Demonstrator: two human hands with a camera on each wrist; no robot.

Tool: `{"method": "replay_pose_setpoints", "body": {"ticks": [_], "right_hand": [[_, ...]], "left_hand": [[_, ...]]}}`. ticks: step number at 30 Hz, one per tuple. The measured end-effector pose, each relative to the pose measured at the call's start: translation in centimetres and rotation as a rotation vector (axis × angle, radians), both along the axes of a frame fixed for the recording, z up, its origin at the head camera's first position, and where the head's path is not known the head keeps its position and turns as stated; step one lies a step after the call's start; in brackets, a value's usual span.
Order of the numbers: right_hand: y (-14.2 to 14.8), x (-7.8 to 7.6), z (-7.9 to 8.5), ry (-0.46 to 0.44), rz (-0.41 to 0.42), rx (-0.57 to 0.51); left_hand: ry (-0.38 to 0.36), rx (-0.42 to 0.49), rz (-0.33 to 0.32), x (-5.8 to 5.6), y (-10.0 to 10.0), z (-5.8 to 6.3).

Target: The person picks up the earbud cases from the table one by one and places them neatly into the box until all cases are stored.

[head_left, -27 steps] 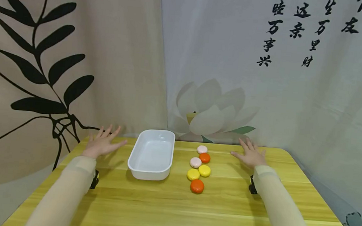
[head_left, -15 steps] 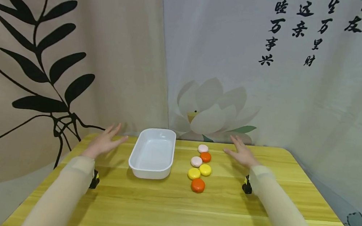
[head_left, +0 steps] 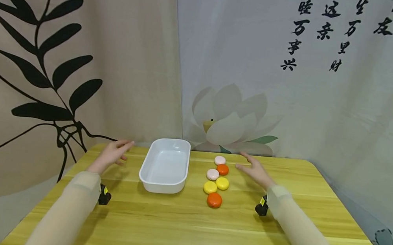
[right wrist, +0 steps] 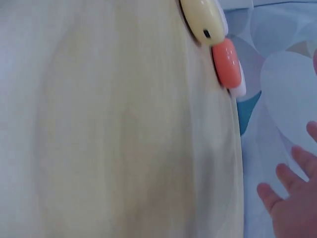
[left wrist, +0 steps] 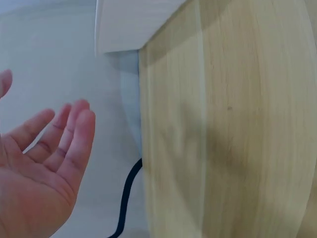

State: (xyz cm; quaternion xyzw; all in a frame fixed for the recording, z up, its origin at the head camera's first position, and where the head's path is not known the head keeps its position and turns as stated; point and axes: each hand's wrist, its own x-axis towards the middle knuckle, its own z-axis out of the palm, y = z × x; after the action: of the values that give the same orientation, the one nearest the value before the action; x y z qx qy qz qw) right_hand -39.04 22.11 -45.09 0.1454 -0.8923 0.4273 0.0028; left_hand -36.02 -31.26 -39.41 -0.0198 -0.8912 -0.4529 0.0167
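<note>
we see six discs [head_left: 222, 183] right of the white tray [head_left: 163, 188] on the tabletop [head_left: 172, 230]; left hand [head_left: 112, 155] near the tray, fingers [left wrist: 78, 148] loosely extended; right hand [head_left: 256, 171] near the discs, fingers [right wrist: 290, 179] spread.

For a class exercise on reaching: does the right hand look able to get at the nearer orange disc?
Probably yes: the right hand holds nothing, nothing covers the nearer orange disc, and bare table lies along its right side.

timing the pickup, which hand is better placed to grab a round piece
Likely the right hand: it is nearer the round pieces, while the white tray lies between them and the left hand.
</note>
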Motion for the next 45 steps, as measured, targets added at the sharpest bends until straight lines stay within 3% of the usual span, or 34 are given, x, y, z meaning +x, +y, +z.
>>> {"method": "replay_pose_setpoints", "body": {"ticks": [3, 13, 18, 30, 36, 45], "right_hand": [[-0.4, 0.3, -0.5, -0.025, 0.004, -0.052], [-1.6, 0.9, -1.9, -0.103, 0.011, -0.271], [-1.7, 0.7, -2.4, -0.144, 0.042, -0.325], [-2.6, 1.1, -2.9, -0.198, 0.155, -0.343], [-3.3, 1.2, -2.9, -0.228, 0.179, -0.338], [-3.9, 1.3, -3.3, -0.197, 0.210, -0.295]], "left_hand": [[-0.044, 0.087, -0.009, 0.0, 0.1, -0.4], [-0.168, 0.257, -0.055, -0.1, 0.3, -1.7], [-0.208, 0.325, -0.086, 0.0, 0.7, -2.2], [-0.262, 0.432, -0.105, -0.4, 1.3, -4.5], [-0.272, 0.463, -0.135, -0.1, 1.7, -4.6], [-0.281, 0.520, -0.164, -0.1, 2.0, -4.7]]}}
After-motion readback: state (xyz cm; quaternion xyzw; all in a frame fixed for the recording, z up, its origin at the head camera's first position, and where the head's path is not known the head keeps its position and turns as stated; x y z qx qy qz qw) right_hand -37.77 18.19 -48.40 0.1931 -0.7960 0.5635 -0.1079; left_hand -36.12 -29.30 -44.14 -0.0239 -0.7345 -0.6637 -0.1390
